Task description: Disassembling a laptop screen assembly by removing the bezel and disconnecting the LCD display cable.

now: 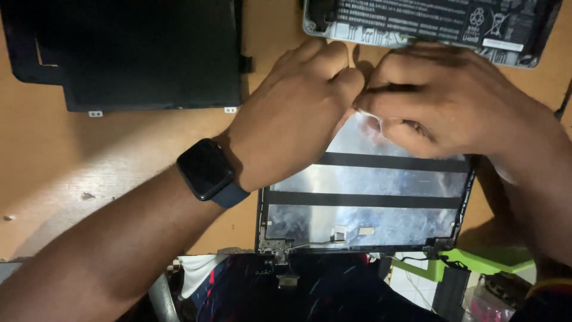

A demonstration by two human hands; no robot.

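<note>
A laptop lid back cover (pixel 363 225) lies on the wooden table, its inside lined with silver foil crossed by two black strips. My left hand (pixel 298 113), with a dark smartwatch (pixel 205 170) on the wrist, rests over the cover's far left corner, fingers curled. My right hand (pixel 441 101) is bunched over the far edge, pinching a small white strip or piece of tape (pixel 368 117) between its fingers. Both hands meet at that spot and hide the cover's top edge.
A black display panel (pixel 131 53) lies at the back left. A laptop base with a labelled battery (pixel 429 21) lies at the back right. Near the table's front edge are dark patterned cloth (pixel 310 292), a green object (pixel 476 259) and loose cables.
</note>
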